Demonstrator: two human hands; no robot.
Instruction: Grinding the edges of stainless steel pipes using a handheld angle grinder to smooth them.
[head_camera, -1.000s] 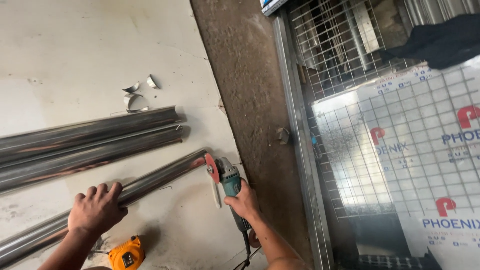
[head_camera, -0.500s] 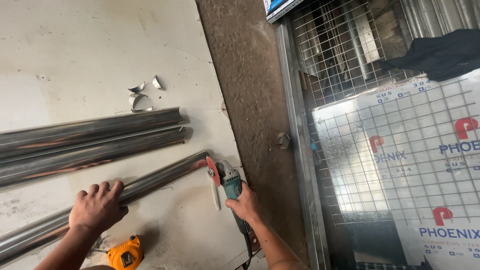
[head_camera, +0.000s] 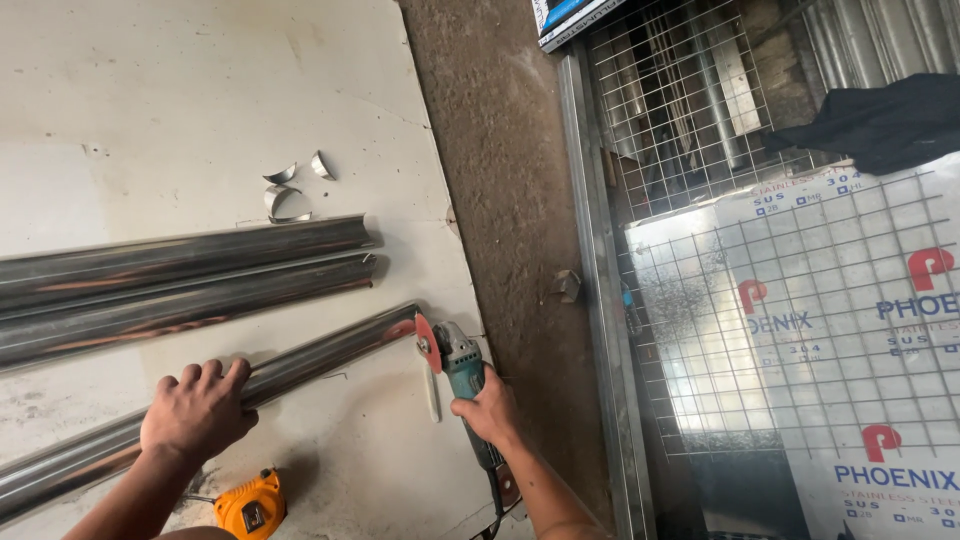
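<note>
My left hand (head_camera: 197, 412) presses down on a long shiny steel pipe (head_camera: 320, 357) that lies slanted across the pale floor. My right hand (head_camera: 486, 408) grips the body of a teal angle grinder (head_camera: 459, 362). Its red disc (head_camera: 427, 343) sits right at the pipe's right end, touching or nearly touching it. Two more steel pipes (head_camera: 190, 278) lie side by side above, apart from both hands.
Small curved metal offcuts (head_camera: 290, 186) lie above the pipes. An orange tape measure (head_camera: 249, 505) rests by my left forearm. A rough concrete strip (head_camera: 500, 200) runs down the middle. A wire mesh frame (head_camera: 760, 300) over steel sheets fills the right side, with a dark cloth (head_camera: 880, 125).
The view has shifted slightly. Both hands, the pipe and the grinder keep the same positions relative to each other.
</note>
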